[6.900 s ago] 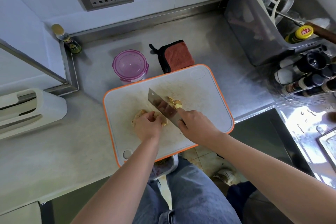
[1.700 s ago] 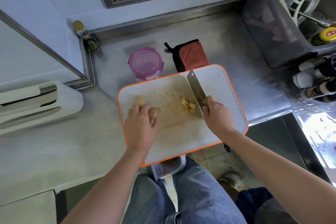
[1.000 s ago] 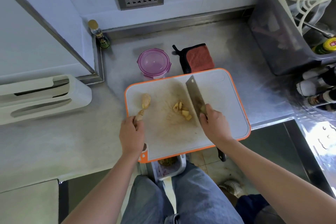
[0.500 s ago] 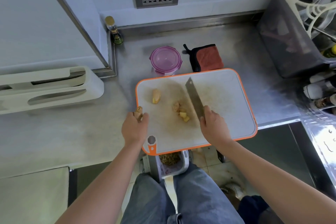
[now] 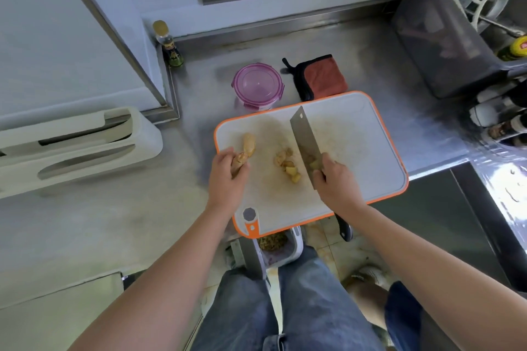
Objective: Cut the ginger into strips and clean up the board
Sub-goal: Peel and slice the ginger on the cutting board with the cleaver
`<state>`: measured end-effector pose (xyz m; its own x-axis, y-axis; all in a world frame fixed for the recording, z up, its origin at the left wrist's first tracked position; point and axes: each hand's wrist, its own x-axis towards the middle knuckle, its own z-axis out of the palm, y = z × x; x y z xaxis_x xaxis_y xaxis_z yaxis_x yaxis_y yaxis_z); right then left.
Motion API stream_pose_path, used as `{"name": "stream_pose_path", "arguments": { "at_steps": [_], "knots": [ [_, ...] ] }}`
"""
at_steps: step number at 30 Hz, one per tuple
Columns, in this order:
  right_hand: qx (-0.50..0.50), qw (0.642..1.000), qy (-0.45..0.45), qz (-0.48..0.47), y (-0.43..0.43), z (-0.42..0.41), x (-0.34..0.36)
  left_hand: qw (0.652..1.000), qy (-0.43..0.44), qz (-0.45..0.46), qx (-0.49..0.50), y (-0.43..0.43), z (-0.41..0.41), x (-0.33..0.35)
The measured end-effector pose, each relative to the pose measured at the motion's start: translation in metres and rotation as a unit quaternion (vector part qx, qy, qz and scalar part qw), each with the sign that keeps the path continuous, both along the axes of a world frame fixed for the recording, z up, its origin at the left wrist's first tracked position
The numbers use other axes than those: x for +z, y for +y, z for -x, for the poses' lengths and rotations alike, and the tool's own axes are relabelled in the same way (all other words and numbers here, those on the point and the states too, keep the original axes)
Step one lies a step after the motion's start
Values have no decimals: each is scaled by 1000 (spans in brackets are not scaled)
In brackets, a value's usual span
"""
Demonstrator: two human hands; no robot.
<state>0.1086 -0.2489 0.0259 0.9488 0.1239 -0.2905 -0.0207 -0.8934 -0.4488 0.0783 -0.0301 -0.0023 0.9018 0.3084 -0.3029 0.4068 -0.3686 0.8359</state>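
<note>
The left hand point(image 5: 228, 179) is closed around a ginger knob point(image 5: 239, 162) at the board's point(image 5: 370, 157) left edge; another piece point(image 5: 249, 145) and cut chunks point(image 5: 288, 164) lie mid-board. The right hand point(image 5: 336, 182) grips the cleaver point(image 5: 305, 142). The board overhangs the tabletop point(image 5: 85, 222); hard chopping could tip it, spilling ginger.

The scene is viewed from head height, steeply downward and forward, with the cutting board point(image 5: 353, 134) framed closely at centre.
</note>
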Motion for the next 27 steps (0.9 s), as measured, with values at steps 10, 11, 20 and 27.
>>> {"name": "stream_pose_path", "arguments": {
  "at_steps": [10, 11, 20, 27],
  "knots": [
    [-17, 997, 44, -56, -19, -12, -3, 984, -23, -142, -106, -20, -47, -7],
    [-19, 997, 42, -58, -22, -16, -2, 983, -33, -148, -104, -21, -49, -6],
    [-41, 995, 56, -66, -62, -49, -2, 968, -95, -157, -172, -72, -111, -7],
    [-39, 995, 56, -69, -83, -66, -6, 963, -23, -157, -218, -91, -127, -17]
  ]
}}
